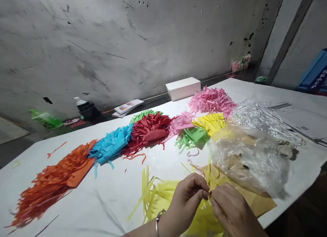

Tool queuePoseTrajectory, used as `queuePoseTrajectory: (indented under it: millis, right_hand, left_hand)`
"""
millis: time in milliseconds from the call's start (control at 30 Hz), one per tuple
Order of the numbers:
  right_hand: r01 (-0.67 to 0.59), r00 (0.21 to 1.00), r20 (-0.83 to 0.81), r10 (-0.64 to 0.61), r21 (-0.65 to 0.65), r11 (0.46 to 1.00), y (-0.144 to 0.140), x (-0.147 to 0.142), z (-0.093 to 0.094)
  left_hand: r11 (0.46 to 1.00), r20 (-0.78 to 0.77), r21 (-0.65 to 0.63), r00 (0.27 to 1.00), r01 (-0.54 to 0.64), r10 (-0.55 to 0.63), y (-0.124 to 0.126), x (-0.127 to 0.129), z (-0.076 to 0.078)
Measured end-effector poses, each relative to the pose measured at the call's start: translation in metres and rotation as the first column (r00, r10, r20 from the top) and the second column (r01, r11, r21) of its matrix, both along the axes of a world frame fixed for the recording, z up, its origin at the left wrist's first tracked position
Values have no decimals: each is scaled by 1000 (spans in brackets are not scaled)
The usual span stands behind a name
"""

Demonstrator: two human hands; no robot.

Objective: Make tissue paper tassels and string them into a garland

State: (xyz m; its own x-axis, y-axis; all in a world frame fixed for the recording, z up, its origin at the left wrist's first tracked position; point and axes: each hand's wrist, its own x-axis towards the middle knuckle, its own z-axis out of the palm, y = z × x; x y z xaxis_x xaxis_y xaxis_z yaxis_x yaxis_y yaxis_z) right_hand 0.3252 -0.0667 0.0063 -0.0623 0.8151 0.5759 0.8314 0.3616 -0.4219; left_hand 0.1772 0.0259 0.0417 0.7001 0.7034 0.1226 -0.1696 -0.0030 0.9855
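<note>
My left hand (187, 199), with a silver bangle at the wrist, has thumb and index finger pinched together. My right hand (231, 206) meets it fingertip to fingertip, also pinching. Between the fingertips a small bit of yellow tissue paper shows; the fingers cover most of it. Beneath both hands lies yellow fringed tissue paper (163, 191), its cut strips spreading to the left and above the hands. A brown paper sheet or envelope (255, 197) lies under and to the right of my right hand, partly covered by a clear plastic bag (252, 158).
Fringed paper bundles cross the white table (122, 199): orange (58, 174), blue (111, 143), dark red (150, 129), green (192, 136), yellow (211, 122) and pink (212, 100). White strips (260, 116) lie at right. A white box (183, 88) and booklets (128, 106) stand near the wall.
</note>
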Motion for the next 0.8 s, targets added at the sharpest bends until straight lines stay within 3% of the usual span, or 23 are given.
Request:
queuePoseTrajectory:
  millis: [100,267,400,467,567,700,800]
  right_hand:
    - [-16,1000,11,16,-3,1000,-1,-5,3]
    - [-118,974,-215,77,-184,976,-2,-9,14]
    - [-111,988,-120,97,-112,988,-3,-14,13]
    - [-91,985,-152,76,-95,991,-4,-17,9]
    - [-42,968,-249,19,-86,995,-4,-22,2]
    - [-83,966,-249,64,-65,994,-4,-26,0]
    - [-68,966,-256,47,-75,995,-2,-27,2]
  left_hand:
    - [996,-27,77,999,-45,47,-6,-7,-3]
    - [980,-33,199,999,-22,29,-11,-18,-6]
    - [975,-63,219,997,-29,44,-10,-25,-8]
    - [972,-87,233,995,-26,47,-9,-29,-8]
    - [975,-118,218,990,-53,80,-8,-32,-6]
    - [987,-131,157,989,-45,66,-7,-35,-4]
    - [999,-128,38,991,-27,31,-5,-36,-2]
